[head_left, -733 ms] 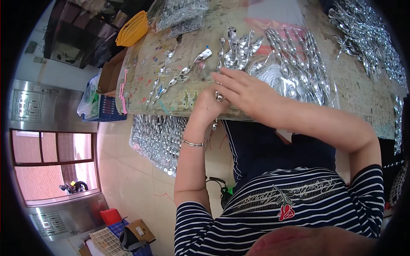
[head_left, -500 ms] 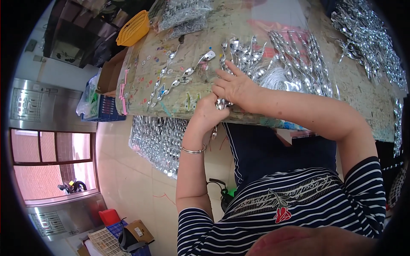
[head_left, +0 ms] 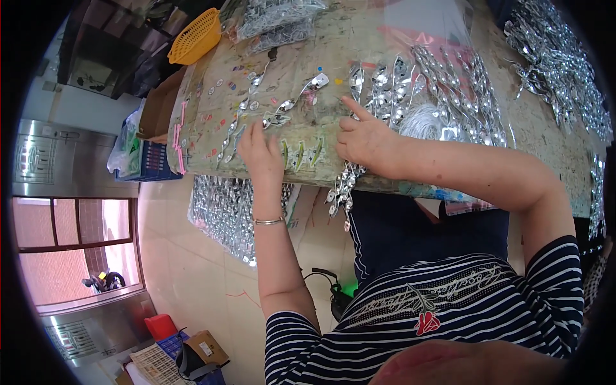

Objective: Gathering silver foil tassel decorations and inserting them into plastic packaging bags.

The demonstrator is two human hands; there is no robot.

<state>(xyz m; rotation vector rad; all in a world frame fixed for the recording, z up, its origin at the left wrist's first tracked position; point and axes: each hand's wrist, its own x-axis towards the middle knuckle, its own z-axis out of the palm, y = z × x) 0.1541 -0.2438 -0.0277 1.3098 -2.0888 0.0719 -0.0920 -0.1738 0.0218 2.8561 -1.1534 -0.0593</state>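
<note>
My right hand is closed around a bunch of silver twisted strands that hang down over the table's near edge. Its index finger points forward, beside more silver strands spread on the table. My left hand lies over a single twisted strand with a white tag at its far end. The fingers are stretched and apart at that strand, and the hand hides its lower part. Just left of it is a second single strand.
White cord lies coiled right of my right hand. Bagged silver pieces and a yellow basket are at the far left. A silver heap covers the far right. Below the edge hangs a silver sheet.
My left hand has let go of the silver bunch and moved left to the single strand. My right hand now holds the bunch alone, slightly farther right.
</note>
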